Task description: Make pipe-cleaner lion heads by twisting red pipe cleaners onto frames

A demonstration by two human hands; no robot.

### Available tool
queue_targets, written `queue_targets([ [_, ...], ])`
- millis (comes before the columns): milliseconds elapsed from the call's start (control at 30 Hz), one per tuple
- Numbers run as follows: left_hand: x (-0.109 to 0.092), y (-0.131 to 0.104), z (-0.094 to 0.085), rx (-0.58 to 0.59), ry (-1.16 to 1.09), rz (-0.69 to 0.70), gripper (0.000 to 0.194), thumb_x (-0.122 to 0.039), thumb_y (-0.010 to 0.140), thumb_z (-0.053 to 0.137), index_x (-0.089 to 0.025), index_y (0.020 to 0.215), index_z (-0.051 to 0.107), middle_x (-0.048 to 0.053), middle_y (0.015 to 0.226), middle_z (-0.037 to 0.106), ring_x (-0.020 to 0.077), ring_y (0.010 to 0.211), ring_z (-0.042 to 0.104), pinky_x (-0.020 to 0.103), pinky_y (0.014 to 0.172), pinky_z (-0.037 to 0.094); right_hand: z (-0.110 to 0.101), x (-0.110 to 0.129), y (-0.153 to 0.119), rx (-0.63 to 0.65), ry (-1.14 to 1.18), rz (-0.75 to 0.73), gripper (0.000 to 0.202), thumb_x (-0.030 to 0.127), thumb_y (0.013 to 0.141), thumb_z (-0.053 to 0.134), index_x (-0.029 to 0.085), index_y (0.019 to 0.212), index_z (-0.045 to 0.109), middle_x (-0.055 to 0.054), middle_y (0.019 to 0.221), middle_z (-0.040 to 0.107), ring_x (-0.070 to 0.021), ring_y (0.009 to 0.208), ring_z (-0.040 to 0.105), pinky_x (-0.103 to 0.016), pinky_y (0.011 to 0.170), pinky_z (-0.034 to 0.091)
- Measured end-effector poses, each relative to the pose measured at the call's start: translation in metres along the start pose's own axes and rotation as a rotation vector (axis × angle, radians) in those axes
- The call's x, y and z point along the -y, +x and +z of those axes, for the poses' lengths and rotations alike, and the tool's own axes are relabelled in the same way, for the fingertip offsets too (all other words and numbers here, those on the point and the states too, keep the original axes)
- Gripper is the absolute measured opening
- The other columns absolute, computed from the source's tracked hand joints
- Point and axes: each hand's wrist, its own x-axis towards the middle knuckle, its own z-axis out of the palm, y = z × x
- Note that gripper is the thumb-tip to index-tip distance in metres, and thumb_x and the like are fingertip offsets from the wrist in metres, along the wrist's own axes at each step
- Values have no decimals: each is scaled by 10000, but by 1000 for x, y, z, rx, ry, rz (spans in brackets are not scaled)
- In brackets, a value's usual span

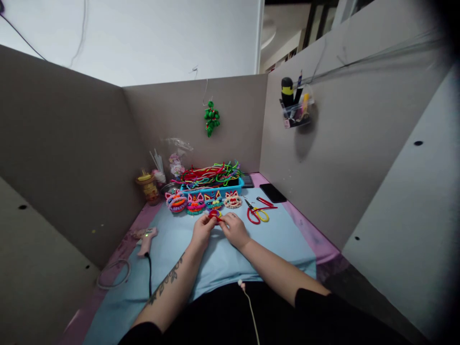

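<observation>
My left hand (202, 231) and my right hand (235, 230) meet above the blue cloth (247, 258). Between their pinched fingertips is a small red pipe cleaner piece (214, 213), with some purple and yellow showing behind it; its exact shape is too small to make out. Just beyond stand several colourful pipe cleaner animal heads, among them a pink and orange one (176, 202) and a white one with red (233, 200). To the right of my right hand lie scissors (257, 214) with one red and one yellow handle, blades pointing away.
Behind the heads, a blue basket (212, 189) holds loose pipe cleaners (215, 173). A black phone (273, 193) lies at right, a pink glue gun (146, 240) with a cord at left. Grey partitions (194, 115) enclose the table; a clear holder (295, 115) hangs on the right one.
</observation>
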Motion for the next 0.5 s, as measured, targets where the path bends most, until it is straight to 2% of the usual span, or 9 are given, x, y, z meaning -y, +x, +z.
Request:
queue_targets([
  [333, 3, 0, 0, 8, 25, -18, 251, -338, 578, 743, -133, 645, 613, -21, 544, 561, 85, 508, 454, 220, 530, 328, 3, -3, 0, -67, 35, -1, 122, 199, 838, 520, 201, 854, 640, -49, 814, 597, -190, 814, 522, -323, 745, 431],
  [500, 5, 0, 2, -1, 12, 13, 230, -314, 584, 739, -134, 665, 621, -7, 599, 601, 96, 557, 492, 222, 565, 362, 5, -4, 0, -74, 30, -5, 123, 198, 833, 532, 195, 818, 654, -49, 784, 602, -186, 799, 524, -319, 739, 427],
])
